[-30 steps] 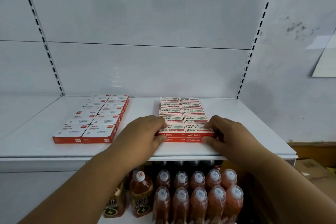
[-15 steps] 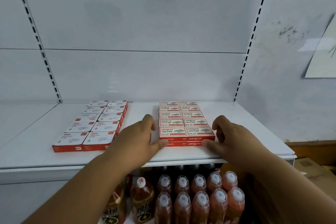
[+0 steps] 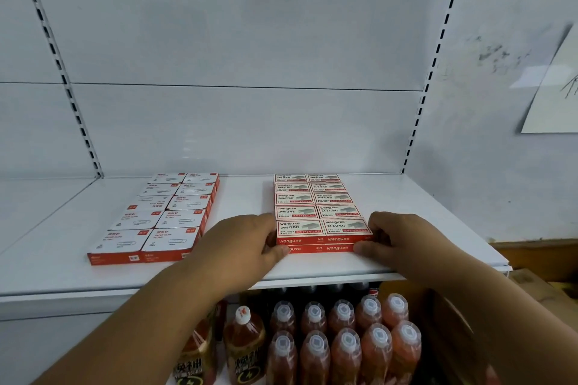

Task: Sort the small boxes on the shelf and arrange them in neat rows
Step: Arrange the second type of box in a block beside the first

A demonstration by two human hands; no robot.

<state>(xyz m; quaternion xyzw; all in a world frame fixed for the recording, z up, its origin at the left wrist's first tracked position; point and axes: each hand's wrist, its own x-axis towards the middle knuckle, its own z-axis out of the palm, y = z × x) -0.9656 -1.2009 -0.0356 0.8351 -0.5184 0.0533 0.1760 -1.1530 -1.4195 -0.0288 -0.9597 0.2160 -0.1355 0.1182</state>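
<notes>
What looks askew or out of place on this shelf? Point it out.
One paper clip box, left column, third row back, seems turned round: its red tag sits near-left, while its neighbours' sit far-right. The staple boxes between the left hand and right hand look square.

Single head-worn wide-angle view, facing forward and slightly down at the white shelf (image 3: 312,269), close to its front edge, back panel filling the upper frame

Red and white are seen on the small boxes (image 3: 322,212). The shelf (image 3: 62,259) is painted white. Orange bottles (image 3: 344,344) are topped with white caps.
</notes>
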